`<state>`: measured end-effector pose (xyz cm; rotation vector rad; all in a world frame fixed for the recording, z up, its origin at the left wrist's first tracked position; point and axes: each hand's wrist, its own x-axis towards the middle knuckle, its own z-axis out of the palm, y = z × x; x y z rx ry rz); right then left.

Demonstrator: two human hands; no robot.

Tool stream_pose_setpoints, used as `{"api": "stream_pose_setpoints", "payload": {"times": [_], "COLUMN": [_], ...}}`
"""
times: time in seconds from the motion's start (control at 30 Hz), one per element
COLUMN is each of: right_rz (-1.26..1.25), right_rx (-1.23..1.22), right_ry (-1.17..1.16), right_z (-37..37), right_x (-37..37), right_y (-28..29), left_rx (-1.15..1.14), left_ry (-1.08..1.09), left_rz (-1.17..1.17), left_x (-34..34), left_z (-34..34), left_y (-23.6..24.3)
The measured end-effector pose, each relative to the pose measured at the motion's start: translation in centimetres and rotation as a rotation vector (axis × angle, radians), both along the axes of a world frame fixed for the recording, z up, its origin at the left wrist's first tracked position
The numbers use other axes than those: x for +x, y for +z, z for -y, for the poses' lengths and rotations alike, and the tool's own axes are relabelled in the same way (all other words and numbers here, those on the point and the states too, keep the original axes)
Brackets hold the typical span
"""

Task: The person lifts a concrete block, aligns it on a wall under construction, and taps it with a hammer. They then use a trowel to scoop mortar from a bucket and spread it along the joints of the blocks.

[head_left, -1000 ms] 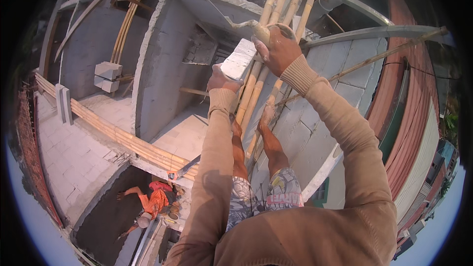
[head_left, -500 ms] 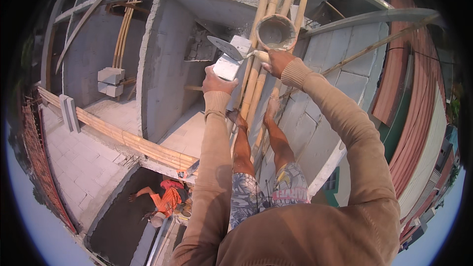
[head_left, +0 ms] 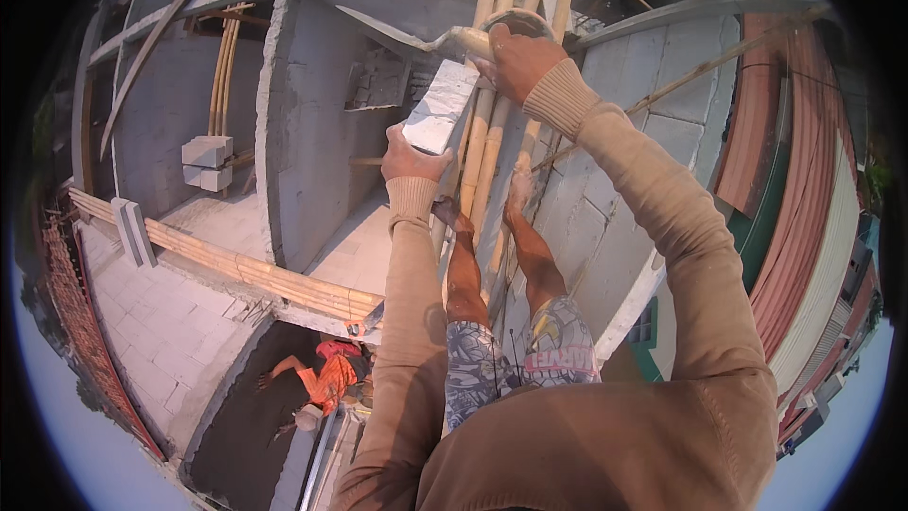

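Observation:
My left hand (head_left: 416,156) grips the lower end of a white lightweight block (head_left: 440,106), held tilted over bundled bamboo poles (head_left: 487,142). Just above and to the right, my right hand (head_left: 520,61) is closed round the pale handle of a trowel (head_left: 402,35), whose blade points up-left and shows nearly edge-on, above the block. Behind my right hand is a round bucket (head_left: 518,17), mostly hidden by it. My bare feet (head_left: 518,191) rest on the bamboo, high over the rooms below.
Grey block walls (head_left: 317,132) enclose open rooms on the left, with stacked blocks (head_left: 206,163) and a bamboo rail (head_left: 236,260). A person in orange (head_left: 331,383) bends low below at the left. A sloping panel surface (head_left: 605,189) and red corrugated roofing (head_left: 785,227) lie on the right.
Half a second ago the trowel blade lay across the block's top and the bucket showed fully. Now my right hand and trowel are raised, covering most of the bucket.

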<state>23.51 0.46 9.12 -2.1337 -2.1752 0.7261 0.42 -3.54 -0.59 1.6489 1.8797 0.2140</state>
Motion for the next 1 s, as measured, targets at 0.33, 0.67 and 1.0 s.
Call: {"api": "stream_pose_setpoints", "payload": {"times": [0.33,0.67,1.0], "right_rz": [0.087,0.039,-0.044], "right_rx": [-0.003,-0.150,-0.336], "right_ry": [0.051,-0.325,-0.793], "right_z": [-1.3,7.1,20.9], "right_x": [1.7,3.6,-5.1], "right_y": [-4.0,-10.1,-36.7], "left_rx": [-0.035,0.030,0.341], "left_ry": [-0.038,0.044,-0.027], "left_rz": [0.024,0.065,0.037], "left_x": [0.7,-2.1,-4.3], "left_z": [-0.4,1.1,3.0], "left_y": [-0.3,-0.7,-5.9]}}
